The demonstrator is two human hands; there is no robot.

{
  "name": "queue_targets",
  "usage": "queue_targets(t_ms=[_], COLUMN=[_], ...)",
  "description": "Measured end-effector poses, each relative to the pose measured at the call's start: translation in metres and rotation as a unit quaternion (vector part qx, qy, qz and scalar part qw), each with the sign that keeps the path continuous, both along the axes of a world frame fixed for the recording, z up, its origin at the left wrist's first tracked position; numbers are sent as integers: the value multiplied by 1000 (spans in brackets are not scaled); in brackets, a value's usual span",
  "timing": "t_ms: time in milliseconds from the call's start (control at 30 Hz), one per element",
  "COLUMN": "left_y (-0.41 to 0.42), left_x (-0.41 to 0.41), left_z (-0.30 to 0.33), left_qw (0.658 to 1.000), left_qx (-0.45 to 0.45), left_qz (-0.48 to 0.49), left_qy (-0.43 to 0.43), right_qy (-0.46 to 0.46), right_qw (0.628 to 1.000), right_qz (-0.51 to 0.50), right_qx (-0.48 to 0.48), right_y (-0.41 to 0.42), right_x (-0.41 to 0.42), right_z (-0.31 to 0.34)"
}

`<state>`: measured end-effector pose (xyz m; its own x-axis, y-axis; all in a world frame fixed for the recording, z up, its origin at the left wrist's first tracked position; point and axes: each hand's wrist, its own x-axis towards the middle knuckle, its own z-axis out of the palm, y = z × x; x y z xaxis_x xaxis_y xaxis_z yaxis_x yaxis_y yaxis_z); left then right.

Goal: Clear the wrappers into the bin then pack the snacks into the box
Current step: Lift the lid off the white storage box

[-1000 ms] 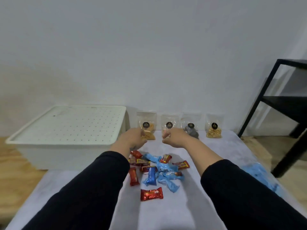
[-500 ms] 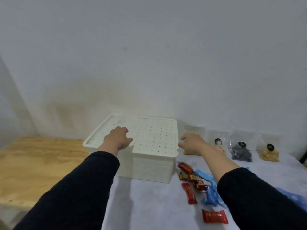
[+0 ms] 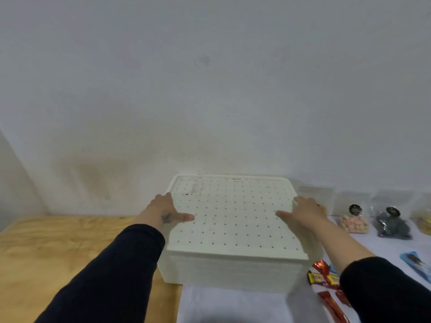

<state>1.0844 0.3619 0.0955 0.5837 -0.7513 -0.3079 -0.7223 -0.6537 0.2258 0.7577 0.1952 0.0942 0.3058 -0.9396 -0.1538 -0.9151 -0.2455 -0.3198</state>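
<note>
A white box [image 3: 231, 269] stands against the wall, closed by a lid [image 3: 233, 217] dotted with small holes. My left hand [image 3: 166, 212] grips the lid's left edge, thumb on top. My right hand [image 3: 303, 212] grips the lid's right edge the same way. Right of the box, clear snack bags lean on the wall: one with pink and white pieces [image 3: 354, 220], one with dark pieces [image 3: 393, 223], one yellow [image 3: 423, 221] at the frame edge. Red and yellow wrappers [image 3: 323, 276] lie by the box's right front corner, partly hidden by my right sleeve. A blue wrapper [image 3: 417, 264] lies further right.
The box sits on a white cloth [image 3: 233, 306] over the right part of a plywood tabletop [image 3: 58, 252]. A pale wall rises right behind the box. Another clear bag [image 3: 314, 194] stands behind my right hand.
The view has swung left onto the box. Both hands left the snack bags, moved to the lid and took hold of its left and right edges.
</note>
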Motion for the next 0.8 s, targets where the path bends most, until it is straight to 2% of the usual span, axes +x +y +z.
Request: queue_targets(t_ms=[100,267,500,800], left_y=[-6,-3,24,98], left_x=[2,3,-31,-96], left_z=[2,3,40,71], left_qw=[1000,999,980,942], left_qx=[0,-49,-193,-331], left_qz=[-14,-2,43,54], left_qy=[1,21,21,-30], right_qy=[21,-18,-85,-193], right_qw=[1000,998,992,973], right_qz=[-10,-54,-80,-45], right_qx=[-6,-30,-56,-116], right_y=[3,18,45,108], right_x=[8,11,3,-49], right_z=[2,9,47,78])
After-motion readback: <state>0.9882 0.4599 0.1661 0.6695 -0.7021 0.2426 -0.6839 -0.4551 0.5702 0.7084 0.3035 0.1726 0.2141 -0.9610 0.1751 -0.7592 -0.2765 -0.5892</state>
